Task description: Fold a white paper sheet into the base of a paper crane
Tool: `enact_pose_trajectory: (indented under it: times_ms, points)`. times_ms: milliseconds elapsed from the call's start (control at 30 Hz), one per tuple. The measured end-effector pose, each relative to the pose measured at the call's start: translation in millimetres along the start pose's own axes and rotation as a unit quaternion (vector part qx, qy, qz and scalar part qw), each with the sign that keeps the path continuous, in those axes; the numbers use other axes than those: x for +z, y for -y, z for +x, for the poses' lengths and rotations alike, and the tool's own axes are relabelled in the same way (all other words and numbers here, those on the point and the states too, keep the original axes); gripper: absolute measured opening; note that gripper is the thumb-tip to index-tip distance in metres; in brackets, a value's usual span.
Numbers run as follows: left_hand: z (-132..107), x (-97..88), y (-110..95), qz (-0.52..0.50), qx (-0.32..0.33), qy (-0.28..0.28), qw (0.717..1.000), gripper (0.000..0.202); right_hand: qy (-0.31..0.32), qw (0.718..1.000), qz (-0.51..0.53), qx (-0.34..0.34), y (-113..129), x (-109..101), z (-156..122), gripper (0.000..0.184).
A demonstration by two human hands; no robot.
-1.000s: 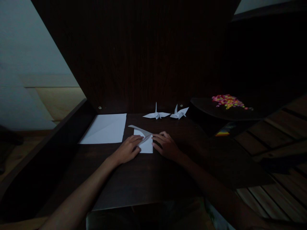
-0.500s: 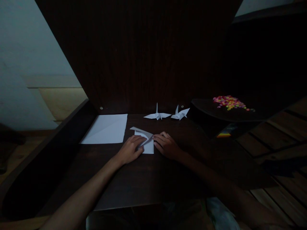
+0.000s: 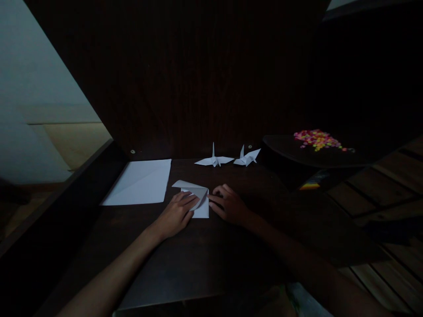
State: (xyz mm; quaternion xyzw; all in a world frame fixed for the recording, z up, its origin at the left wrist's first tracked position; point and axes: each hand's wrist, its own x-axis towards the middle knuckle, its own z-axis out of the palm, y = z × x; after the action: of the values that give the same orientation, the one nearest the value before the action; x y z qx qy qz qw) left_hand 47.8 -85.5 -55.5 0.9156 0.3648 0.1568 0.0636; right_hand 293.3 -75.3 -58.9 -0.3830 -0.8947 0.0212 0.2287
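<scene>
The left hand (image 3: 176, 214) lies with its grip spread nearly flat, fingers (image 3: 189, 200) stretched forward and pressing on the left part of a small folded white paper (image 3: 202, 210) rather than closing round it. The right hand (image 3: 230, 205) comes in from the other side, its grip loose and half-curled, fingertips (image 3: 212, 199) touching the right edge of the same paper; it clasps nothing. The paper rests on the dark wooden table (image 3: 198, 264) between the two hands, its lower part flat and a folded flap (image 3: 190, 186) standing up and arching over the left fingers. The light is too dim to show the creases. Just beyond and to the left lies a flat white sheet (image 3: 139, 181), apart from the folded piece. Farther back, near the dark panel, two finished paper cranes (image 3: 214, 160) stand side by side. Well to the right, a heap of small coloured bits (image 3: 316, 139) sits on a dark round surface.
</scene>
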Motion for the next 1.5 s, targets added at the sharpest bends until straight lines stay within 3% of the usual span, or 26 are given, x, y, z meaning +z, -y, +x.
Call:
enact_pose_trajectory:
  times_ms: [367,667,867,1133,1500]
  points:
    - [2.9,-8.0,-2.5,-0.022,-0.007,0.016,1.000,0.044,-0.013,1.000,0.009,0.016,0.6,5.1,1.4,0.027]
    - [1.0,-3.5,2.0,-0.018,-0.016,0.017,1.000,0.038,-0.011,1.000,0.026,0.011,4.4,1.8,-1.2,0.028]
    - [2.7,-5.7,1.7,-0.019,-0.009,0.017,1.000,0.039,-0.011,0.998,0.037,-0.050,4.2,-1.3,-6.7,0.024]
    - [2.0,-6.5,1.1,-0.023,-0.022,0.019,0.999,0.042,0.035,0.986,0.091,-0.134,12.1,-18.5,-12.8,0.019]
    - [3.3,-9.0,-0.5,-0.024,-0.004,0.021,1.000,0.043,0.001,0.997,0.020,-0.071,0.3,-6.1,-7.9,0.024]
